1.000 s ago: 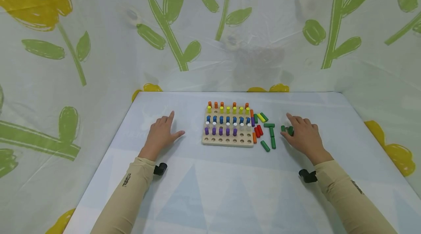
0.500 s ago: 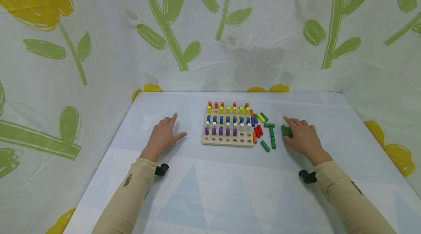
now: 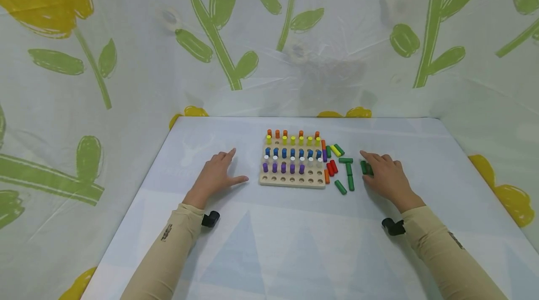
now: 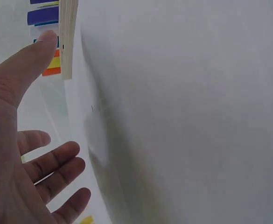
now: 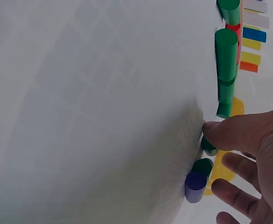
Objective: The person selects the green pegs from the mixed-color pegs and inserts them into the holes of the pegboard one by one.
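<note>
My left hand [image 3: 212, 177] hovers beside the left edge of a wooden pegboard [image 3: 292, 185], thumb and fingers spread, holding nothing. In the left wrist view its thumb [image 4: 36, 53] overlaps the board's coloured pegs. Orange, yellow, blue, white and purple pegs stand upright in rows; the front row of holes is bare. At the right, my right hand [image 3: 389, 178] is held low over a few loose pegs, fingers apart and slightly bent. In the right wrist view a green peg [image 5: 210, 147] shows just under the thumb, and a purple peg [image 5: 195, 188] stands out below the fingers.
Along the board's right side lie loose pegs: several green ones [image 3: 351, 183], red ones [image 3: 331, 167], a yellow one [image 3: 335, 150], orange ones [image 3: 326, 177] and a purple one [image 3: 324, 156]. A flower-printed curtain [image 3: 269, 70] rises behind the white table [image 3: 294, 234].
My left hand has moved right, closer to the board. My right hand has shifted slightly left and nearer to me, covering more of the green pegs beside it.
</note>
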